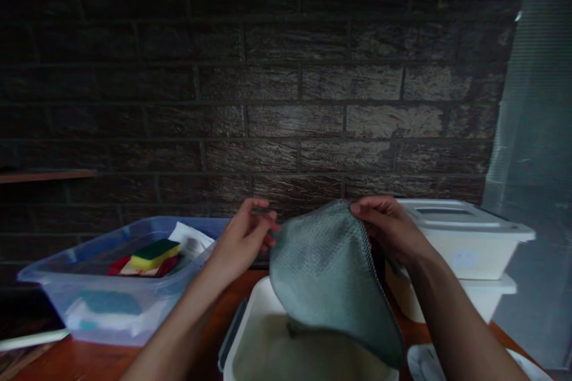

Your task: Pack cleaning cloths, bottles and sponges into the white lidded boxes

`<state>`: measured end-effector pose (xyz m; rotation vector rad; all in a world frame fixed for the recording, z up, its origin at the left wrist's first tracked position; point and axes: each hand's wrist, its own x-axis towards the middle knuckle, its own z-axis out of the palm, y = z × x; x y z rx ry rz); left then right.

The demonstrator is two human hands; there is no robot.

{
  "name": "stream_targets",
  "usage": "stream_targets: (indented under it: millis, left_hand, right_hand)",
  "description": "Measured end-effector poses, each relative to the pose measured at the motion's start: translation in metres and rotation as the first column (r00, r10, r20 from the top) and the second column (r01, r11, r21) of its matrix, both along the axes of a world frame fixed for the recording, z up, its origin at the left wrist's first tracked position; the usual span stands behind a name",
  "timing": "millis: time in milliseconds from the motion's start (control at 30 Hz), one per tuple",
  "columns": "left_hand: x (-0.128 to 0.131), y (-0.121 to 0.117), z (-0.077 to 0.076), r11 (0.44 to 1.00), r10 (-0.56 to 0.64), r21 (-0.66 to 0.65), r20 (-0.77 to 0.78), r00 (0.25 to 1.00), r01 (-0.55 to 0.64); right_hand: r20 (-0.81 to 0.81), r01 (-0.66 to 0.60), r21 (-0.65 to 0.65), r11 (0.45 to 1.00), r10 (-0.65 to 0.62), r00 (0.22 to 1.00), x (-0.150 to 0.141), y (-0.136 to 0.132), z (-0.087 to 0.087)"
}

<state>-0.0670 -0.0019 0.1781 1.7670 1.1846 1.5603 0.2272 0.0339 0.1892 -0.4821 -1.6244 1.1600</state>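
A grey-green cloth (330, 274) with a dark checked edge hangs in the air over a white plastic box (257, 333). My right hand (386, 220) pinches its upper right corner between thumb and fingers. Beside the cloth's upper left edge is my left hand (250, 232), its fingers apart and bent. Its fingertips are close to the fabric; a firm grip on it does not show. The cloth's lower edge sags toward the box and is slightly blurred. The box stands without a lid on top, and a dark side latch (232, 333) shows on its left.
At left, a clear blue-tinted bin (102, 321) holds a yellow-green sponge (155, 253), red cloth and white material. Stacked lidded white boxes (473, 256) stand at right on the wooden table (84, 360). A white item (422, 360) lies in front of them. A brick wall (277, 83) rises behind.
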Motion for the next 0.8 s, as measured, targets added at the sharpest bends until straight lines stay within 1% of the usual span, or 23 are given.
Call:
stream_targets:
  millis: [33, 67, 133, 167, 200, 233, 300, 367, 400, 467, 500, 533, 567, 600, 633, 667, 700, 733, 767, 800]
  left_hand:
    - [0.006, -0.009, 0.001, 0.996, -0.069, -0.06, -0.005, 0.998, 0.068]
    - [0.013, -0.018, 0.002, 0.976, -0.16, -0.15, -0.012, 0.987, 0.156]
    - [0.027, -0.034, 0.002, 0.899, -0.322, -0.32, -0.021, 0.946, 0.299]
    - [0.033, -0.04, 0.0, 0.866, -0.367, -0.375, -0.026, 0.93, 0.331]
    - [0.039, -0.043, -0.001, 0.844, -0.394, -0.409, -0.035, 0.919, 0.346]
    - [0.044, -0.045, -0.003, 0.836, -0.404, -0.423, -0.046, 0.914, 0.348]
    - [0.049, -0.044, -0.006, 0.854, -0.393, -0.398, -0.067, 0.917, 0.337]
    - [0.049, -0.041, -0.008, 0.89, -0.362, -0.323, -0.075, 0.929, 0.321]
    - [0.047, -0.039, -0.008, 0.902, -0.352, -0.29, -0.07, 0.933, 0.319]
    - [0.042, -0.038, -0.007, 0.898, -0.376, -0.266, -0.042, 0.926, 0.352]
    - [0.039, -0.038, -0.006, 0.884, -0.403, -0.267, -0.021, 0.915, 0.383]
    - [0.036, -0.039, -0.004, 0.869, -0.431, -0.271, -0.001, 0.902, 0.415]
    - [0.032, -0.04, -0.003, 0.858, -0.452, -0.267, 0.012, 0.892, 0.439]
    - [0.029, -0.042, -0.002, 0.858, -0.458, -0.255, 0.016, 0.889, 0.446]
    - [0.026, -0.044, 0.0, 0.866, -0.45, -0.239, 0.009, 0.893, 0.439]
    - [0.023, -0.046, 0.002, 0.878, -0.437, -0.223, -0.008, 0.899, 0.424]
    - [0.02, -0.048, 0.005, 0.888, -0.424, -0.208, -0.027, 0.905, 0.41]
    - [0.018, -0.05, 0.007, 0.896, -0.415, -0.193, -0.048, 0.909, 0.399]
    - [0.016, -0.052, 0.01, 0.9, -0.413, -0.181, -0.068, 0.908, 0.396]
    - [0.014, -0.054, 0.013, 0.9, -0.417, -0.176, -0.084, 0.905, 0.398]
  right_hand:
    - [0.028, -0.008, 0.024, 1.0, 0.007, 1.0, -0.003, -0.001, 0.0]
    - [0.066, -0.012, 0.057, 0.998, 0.009, 0.998, -0.006, -0.003, -0.001]
    - [0.166, -0.054, 0.134, 0.99, 0.031, 0.986, -0.016, -0.01, -0.003]
    - [0.225, -0.104, 0.169, 0.98, 0.064, 0.972, -0.021, -0.014, -0.004]
    - [0.289, -0.169, 0.197, 0.966, 0.107, 0.951, -0.026, -0.018, -0.005]
    - [0.357, -0.239, 0.216, 0.947, 0.151, 0.922, -0.031, -0.022, -0.007]
    - [0.488, -0.363, 0.229, 0.903, 0.216, 0.846, -0.039, -0.029, -0.009]
    - [0.562, -0.433, 0.242, 0.868, 0.238, 0.792, -0.043, -0.035, -0.009]
    - [0.561, -0.455, 0.248, 0.855, 0.256, 0.787, -0.044, -0.036, -0.008]
    - [0.488, -0.481, 0.266, 0.836, 0.314, 0.815, -0.043, -0.038, -0.006]
    - [0.419, -0.466, 0.277, 0.841, 0.331, 0.846, -0.042, -0.038, -0.005]
    - [0.338, -0.423, 0.289, 0.859, 0.322, 0.884, -0.04, -0.038, -0.004]
    - [0.261, -0.351, 0.305, 0.885, 0.277, 0.925, -0.038, -0.036, -0.004]
    - [0.197, -0.255, 0.329, 0.909, 0.199, 0.96, -0.037, -0.034, -0.005]
    - [0.151, -0.154, 0.361, 0.92, 0.105, 0.983, -0.035, -0.032, -0.006]
    - [0.129, -0.077, 0.397, 0.915, 0.027, 0.991, -0.034, -0.029, -0.008]
    - [0.141, -0.05, 0.433, 0.9, -0.013, 0.99, -0.033, -0.025, -0.01]
    - [0.181, -0.076, 0.449, 0.89, -0.007, 0.984, -0.033, -0.021, -0.012]
    - [0.247, -0.146, 0.43, 0.891, 0.04, 0.968, -0.034, -0.016, -0.015]
    - [0.322, -0.235, 0.371, 0.898, 0.113, 0.94, -0.035, -0.011, -0.018]
